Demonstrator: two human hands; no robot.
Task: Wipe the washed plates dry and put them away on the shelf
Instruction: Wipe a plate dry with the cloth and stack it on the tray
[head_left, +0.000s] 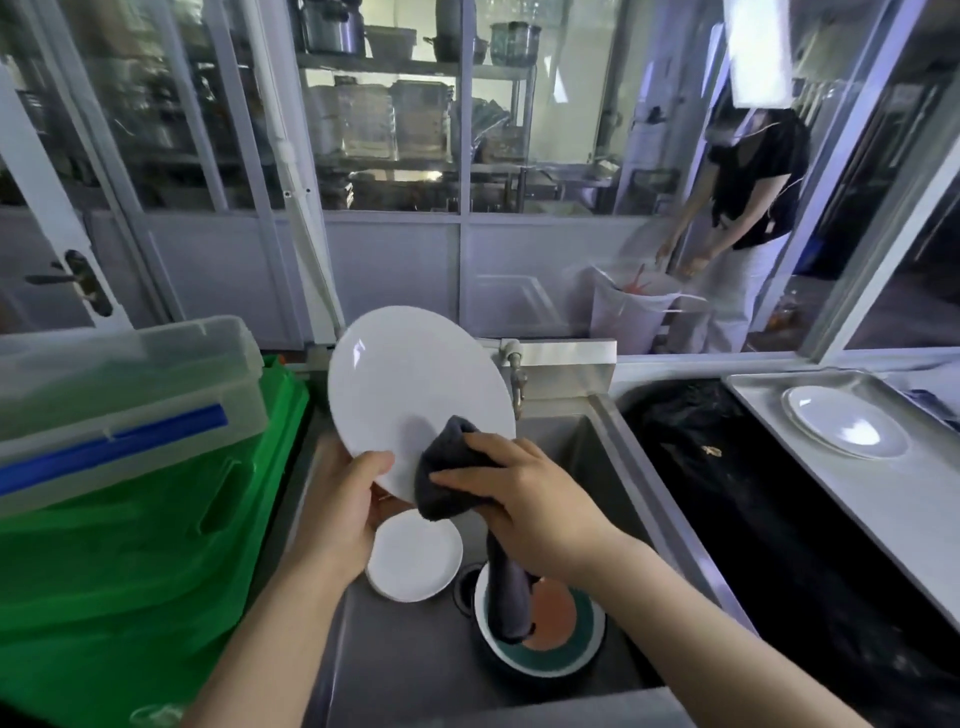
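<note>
Left hand (345, 496) of mine grips the lower rim of the large white plate (410, 384) at the middle of the frame, thumb curled over the front edge and fingers behind it, so the plate stands tilted up above the sink (576, 441). At the far left of the frame a clear plastic box with a blue strip (124, 400) sits on top of a green crate (130, 571), just beside the sink.

Below my left hand, on the sink floor, lies a small white plate (414, 556). To its right, near the drain, sits a bowl with an orange and teal inside (550, 623).

My right hand (524, 493), just right of centre, is clamped on a dark grey cloth (449, 467). Its fingers are bunched around the cloth and press it against the lower right part of the large plate's face. A long tail of the cloth hangs down from under my palm, and its end reaches into the bowl.

Right of the sink is a black bin liner (727, 493) in a dark opening. Further right, on the steel desk (831, 499), a metal tray (758, 387) holds another white plate (847, 428), well apart from the one I am wiping. In the upper right of the frame, behind the glass partition, a person in a dark top (748, 208) bends over a white bag (634, 306).
</note>
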